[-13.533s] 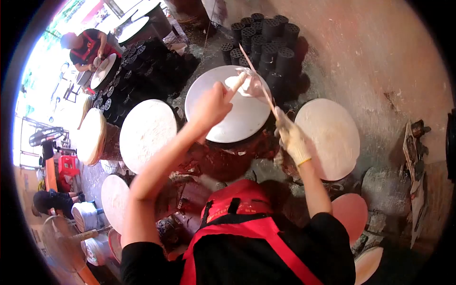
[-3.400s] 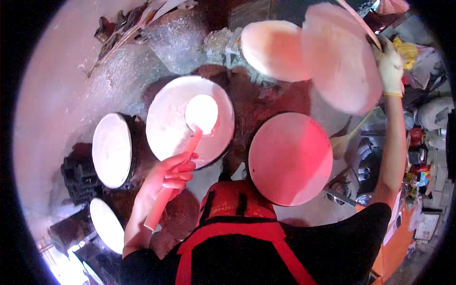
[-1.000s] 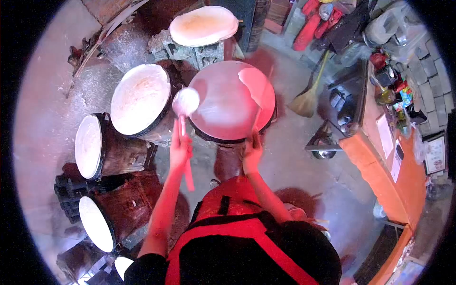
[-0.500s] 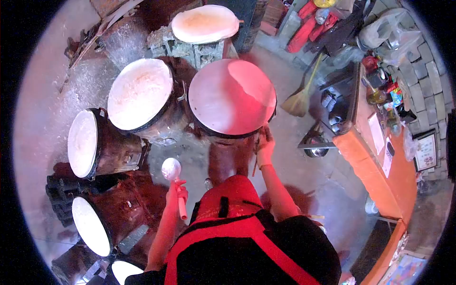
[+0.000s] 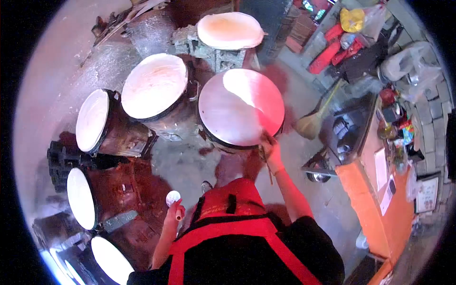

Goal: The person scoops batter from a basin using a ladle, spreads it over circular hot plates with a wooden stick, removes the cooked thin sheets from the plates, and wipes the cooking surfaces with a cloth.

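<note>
Low beside my body, my left hand [image 5: 175, 212] is closed round the handle of a round white-headed tool [image 5: 173, 197]. My right hand [image 5: 270, 151] is closed on a thin stick [image 5: 270, 175] at the front edge of a round griddle [image 5: 228, 111]. The griddle's surface looks bare and smooth, half of it under red light. To its left, a drum-shaped stove [image 5: 155, 86] carries a pale, thin round layer that reaches its rim. What the right fingertips touch at the griddle's edge is too small to tell.
More white-topped stoves [image 5: 92, 120] curve down the left side. Behind the griddle a stack of pale rounds [image 5: 230, 31] rests on concrete blocks. A broom [image 5: 308, 125] stands to the right, near an orange-sided table [image 5: 363, 204]. Dark briquettes [image 5: 59, 166] lie at far left.
The view has swung between stoves. Over the last second my left hand has drawn down from the griddle with the white-headed tool. My right hand stays at the griddle's front edge.
</note>
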Tool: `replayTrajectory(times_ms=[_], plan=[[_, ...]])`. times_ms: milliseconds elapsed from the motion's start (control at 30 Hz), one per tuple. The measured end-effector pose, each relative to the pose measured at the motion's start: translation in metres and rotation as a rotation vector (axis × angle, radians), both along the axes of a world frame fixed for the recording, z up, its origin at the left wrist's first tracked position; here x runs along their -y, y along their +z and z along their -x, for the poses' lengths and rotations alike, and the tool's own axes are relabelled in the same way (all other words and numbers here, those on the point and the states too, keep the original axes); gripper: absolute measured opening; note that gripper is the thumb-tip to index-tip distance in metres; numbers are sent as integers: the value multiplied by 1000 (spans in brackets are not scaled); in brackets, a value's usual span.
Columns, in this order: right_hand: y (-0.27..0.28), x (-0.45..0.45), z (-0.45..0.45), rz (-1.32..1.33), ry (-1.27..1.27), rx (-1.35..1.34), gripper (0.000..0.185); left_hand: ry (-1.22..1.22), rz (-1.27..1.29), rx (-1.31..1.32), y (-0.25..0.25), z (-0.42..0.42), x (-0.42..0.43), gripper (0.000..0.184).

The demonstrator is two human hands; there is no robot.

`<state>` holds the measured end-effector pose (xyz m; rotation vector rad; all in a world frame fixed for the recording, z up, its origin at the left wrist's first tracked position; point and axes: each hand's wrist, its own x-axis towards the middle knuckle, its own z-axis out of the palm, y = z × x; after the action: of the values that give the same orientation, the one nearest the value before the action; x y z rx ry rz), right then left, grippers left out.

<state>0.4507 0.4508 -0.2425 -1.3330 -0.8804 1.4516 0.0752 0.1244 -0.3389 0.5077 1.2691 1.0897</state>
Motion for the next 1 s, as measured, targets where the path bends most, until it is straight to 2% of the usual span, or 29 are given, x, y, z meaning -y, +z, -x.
replayTrajectory(times_ms=[67,133,167,267,333,400,433,467,500,533,600,667,700,733,767,833,900,933,1000], plan=[[-28,-13,-23,-39,-112,84,34,-77,-30,-268,-13,-17,17,43],[-51,-30,-35,-140,-63,144,36,128,145,-57,-21,-36,30,46],[-60,-39,-37,-188,-10,138,37,90,111,-145,-9,-48,28,47],[-73,-64,-15,-296,253,179,40,113,86,-151,18,-85,27,47],[-43,-58,-12,-173,390,112,42,141,80,-129,32,-107,29,48],[11,-43,-30,104,525,-49,41,167,71,-112,42,-129,35,49],[11,-44,-52,111,589,-146,38,179,67,-108,49,-138,37,49],[-4,-53,-71,-30,638,-11,36,187,64,-99,53,-148,41,49],[4,-54,-89,-47,588,-95,36,191,58,-95,57,-155,42,50],[6,-63,-106,41,567,-119,35,189,57,-100,58,-161,43,50],[10,-84,-103,91,304,52,34,171,65,-134,47,-167,50,50],[24,-107,-87,210,278,131,35,161,79,-176,42,-172,54,49],[21,-114,-79,205,347,188,22,167,80,-197,47,-176,54,48],[-17,-124,-78,236,451,238,21,173,82,-217,52,-180,54,47],[-12,-119,-75,268,555,169,27,271,131,-112,63,-186,49,46],[14,-103,-80,253,709,98,34,187,143,-156,73,-181,46,45],[37,-92,-99,153,820,97,34,397,144,101,51,-174,56,46],[28,-101,-115,213,848,104,37,503,141,231,39,-171,63,46],[20,-125,-131,221,791,175,38,360,115,-98,97,-185,36,46]])
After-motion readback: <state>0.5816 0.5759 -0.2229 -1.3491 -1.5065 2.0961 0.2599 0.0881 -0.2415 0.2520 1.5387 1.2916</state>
